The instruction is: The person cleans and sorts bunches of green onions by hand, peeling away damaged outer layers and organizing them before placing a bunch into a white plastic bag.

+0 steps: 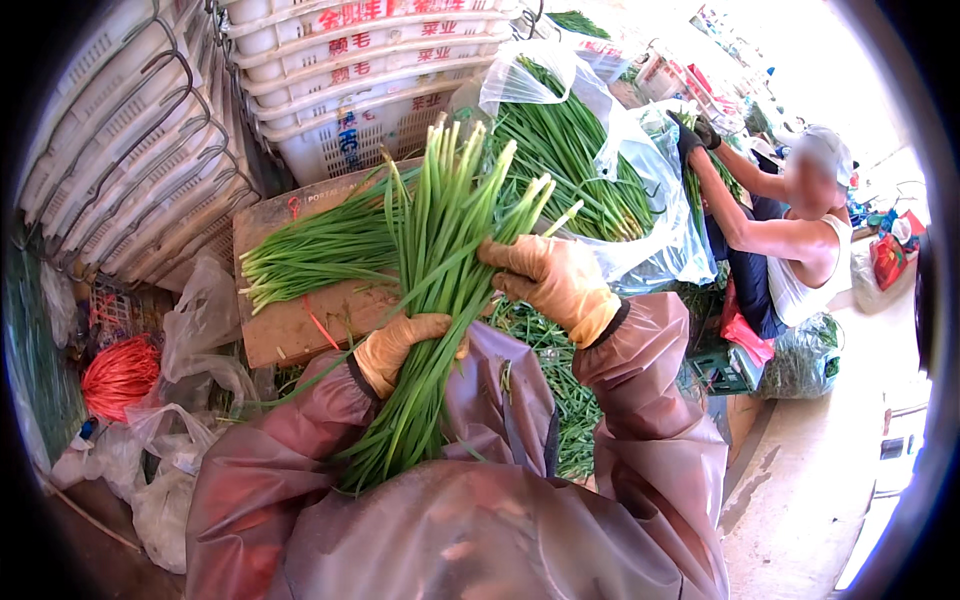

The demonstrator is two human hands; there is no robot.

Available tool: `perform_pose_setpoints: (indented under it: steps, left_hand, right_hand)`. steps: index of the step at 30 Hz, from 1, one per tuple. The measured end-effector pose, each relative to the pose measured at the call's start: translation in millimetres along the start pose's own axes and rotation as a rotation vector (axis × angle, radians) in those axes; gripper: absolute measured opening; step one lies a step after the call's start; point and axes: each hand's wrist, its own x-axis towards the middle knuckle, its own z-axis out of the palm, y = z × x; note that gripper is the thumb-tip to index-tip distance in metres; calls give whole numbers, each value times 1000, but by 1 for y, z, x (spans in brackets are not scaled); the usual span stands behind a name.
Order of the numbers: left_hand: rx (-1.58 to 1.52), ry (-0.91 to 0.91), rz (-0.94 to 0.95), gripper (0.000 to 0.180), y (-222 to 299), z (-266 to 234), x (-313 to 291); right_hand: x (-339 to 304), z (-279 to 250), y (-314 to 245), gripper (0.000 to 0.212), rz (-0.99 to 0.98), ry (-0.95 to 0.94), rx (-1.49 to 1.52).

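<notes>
A thick bunch of garlic chives [440, 270] slants in front of my chest, pale cut ends up and leaf tips hanging over my lap. My left hand [400, 350], in a tan glove, is wrapped around its lower middle. Higher up on the right, my gloved right hand [557, 283] closes its fingers on a few stalks that fan out from the bunch. Behind the bunch, a second pile of chives [325, 245] lies on a brown board [275, 335]. A clear plastic bag [640, 255] full of chives stands beyond my right hand.
Stacked white plastic baskets [375, 95] rise behind the board, more with wire handles [150, 150] at the left. Red plastic twine [120, 378] and crumpled plastic bags [170, 500] lie left. Loose green stalks [575, 400] cover the floor. A seated person [780, 230] handles chives at the right.
</notes>
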Motion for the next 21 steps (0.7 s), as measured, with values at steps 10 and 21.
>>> perform_pose_setpoints:
  steps: [10, 21]
  left_hand:
    - [-16, -74, 105, 54, -9, -9, -1]
    - [74, -115, 47, 64, -24, -16, -31]
  right_hand:
    - [-7, -29, -1, 17, 290, 229, 820]
    - [-98, -118, 84, 42, 307, 1034, 1179]
